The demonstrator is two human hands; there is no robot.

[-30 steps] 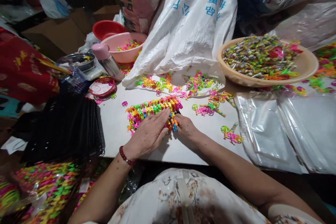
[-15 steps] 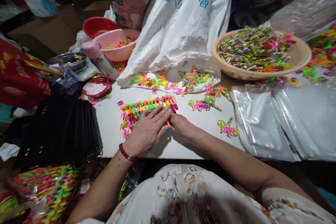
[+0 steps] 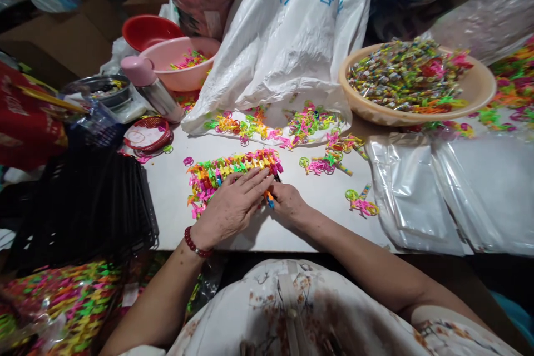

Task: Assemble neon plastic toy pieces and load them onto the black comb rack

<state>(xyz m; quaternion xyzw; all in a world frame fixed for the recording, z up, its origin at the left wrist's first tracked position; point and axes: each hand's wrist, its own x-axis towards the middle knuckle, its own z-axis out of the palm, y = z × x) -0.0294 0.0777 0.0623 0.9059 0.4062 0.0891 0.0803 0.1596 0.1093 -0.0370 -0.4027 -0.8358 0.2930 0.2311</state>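
Note:
Rows of small bright plastic toys (image 3: 204, 178) stand packed in a block on the white table; a dark edge shows at its right end, so they seem set in a black rack. Across the block's front lies my left hand (image 3: 233, 203), fingers stretched out and flat over the pieces, a dark red bead bracelet (image 3: 197, 243) at the wrist. My right hand (image 3: 287, 200) is closed at the block's right end, its fingertips partly hidden behind my left fingers. Orange and blue pieces (image 3: 269, 198) stick out between the two hands.
Behind the block lies a white woven sack (image 3: 283, 55) with loose plastic toys at its mouth. A beige basin (image 3: 479, 89) of wrapped pieces and clear plastic bags (image 3: 409, 189) are at right. Black racks (image 3: 83, 206) are stacked left, near a pink-lidded flask (image 3: 154, 92).
The view has shifted slightly, with the left-side things moving left. Both hands stay at the block; a little more of the blue piece shows between them.

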